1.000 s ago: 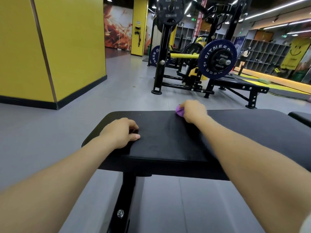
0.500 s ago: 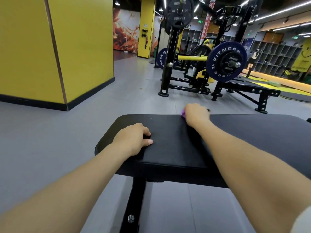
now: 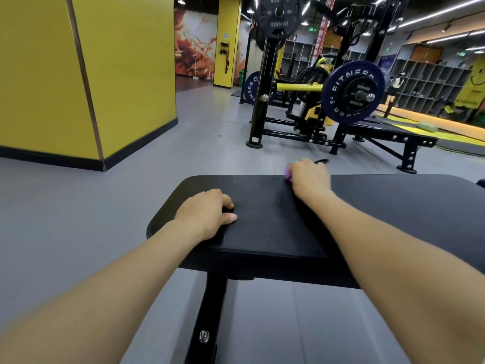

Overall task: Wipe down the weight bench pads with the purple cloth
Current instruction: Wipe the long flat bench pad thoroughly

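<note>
A black weight bench pad point(image 3: 267, 219) lies across the view in front of me on a black steel leg. My right hand point(image 3: 309, 177) presses the purple cloth point(image 3: 288, 175) onto the pad's far edge; only a small purple corner shows at the left of the fist. My left hand point(image 3: 207, 212) rests on the pad near its left end, fingers curled under, thumb out, holding nothing.
A black rack with a loaded barbell and blue plates point(image 3: 351, 91) stands beyond the bench. A second black bench point(image 3: 388, 135) is to its right. A yellow pillar point(image 3: 86, 74) rises at the left. Grey floor surrounds the bench.
My right hand with the cloth has slid right along the pad's far edge. My left hand has stayed planted on the pad. My head has shifted, so the bench sits further right in view.
</note>
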Tool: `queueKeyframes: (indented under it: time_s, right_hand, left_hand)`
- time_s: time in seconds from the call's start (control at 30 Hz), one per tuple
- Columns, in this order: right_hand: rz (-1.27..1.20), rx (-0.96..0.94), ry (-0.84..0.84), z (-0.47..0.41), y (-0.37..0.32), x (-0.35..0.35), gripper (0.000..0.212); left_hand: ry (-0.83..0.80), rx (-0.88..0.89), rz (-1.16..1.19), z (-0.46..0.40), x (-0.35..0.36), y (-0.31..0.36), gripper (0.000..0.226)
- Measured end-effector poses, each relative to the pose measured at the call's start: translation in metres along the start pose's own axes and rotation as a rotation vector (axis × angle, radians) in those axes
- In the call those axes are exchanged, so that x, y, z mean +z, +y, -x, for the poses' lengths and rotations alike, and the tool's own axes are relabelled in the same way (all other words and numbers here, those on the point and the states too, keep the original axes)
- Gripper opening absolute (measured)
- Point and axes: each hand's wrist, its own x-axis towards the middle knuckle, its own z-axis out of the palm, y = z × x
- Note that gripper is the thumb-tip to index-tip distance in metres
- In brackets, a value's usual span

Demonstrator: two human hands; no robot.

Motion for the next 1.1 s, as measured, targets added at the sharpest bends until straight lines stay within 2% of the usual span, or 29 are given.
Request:
queueKeyframes:
  time_s: [0.1,0.17,0.23,0.33,0.37,0.43,0.57,0.73,0.83,1.1]
  right_hand:
    - [-0.111,-0.222,-0.045,0.007,-0.042,-0.003,0.033]
    - [-0.161,-0.297,-0.101,0.010,-0.037,-0.011,0.041]
    - [-0.161,-0.256,-0.163,0.008,-0.008,-0.018,0.042]
    - [-0.096,-0.051,-0.126,0.007,0.041,-0.019,0.035]
    - [-0.093,0.007,-0.101,0.008,0.045,-0.016,0.033]
    - [-0.109,0.011,-0.060,0.008,0.027,-0.009,0.029]
    - [-0.239,-0.169,-0.074,0.010,-0.026,-0.003,0.036]
    - [-0.160,-0.398,-0.175,0.059,-0.031,-0.046,0.044]
    - [-0.025,-0.496,-0.152,0.087,-0.017,-0.053,0.045]
    - [-0.129,-0.251,-0.181,0.019,-0.036,-0.024,0.041]
  left_hand:
    - [-0.009,-0.008,0.004,0.001,-0.001,0.000,0.035]
    - [-0.014,-0.008,0.009,0.002,-0.002,-0.002,0.036]
    - [-0.018,-0.010,0.018,0.003,-0.003,-0.004,0.036]
    - [-0.003,-0.006,0.025,0.002,-0.001,-0.004,0.035]
    - [0.001,-0.006,0.024,0.002,-0.001,-0.003,0.034]
    - [0.001,-0.005,0.016,0.002,0.000,-0.002,0.034]
    - [-0.014,-0.012,0.005,0.003,-0.003,0.002,0.036]
    - [-0.022,-0.013,-0.007,0.006,-0.005,0.002,0.038]
    - [-0.026,-0.002,-0.015,0.007,-0.003,0.000,0.038]
    - [-0.017,0.013,-0.035,0.007,-0.005,0.002,0.039]
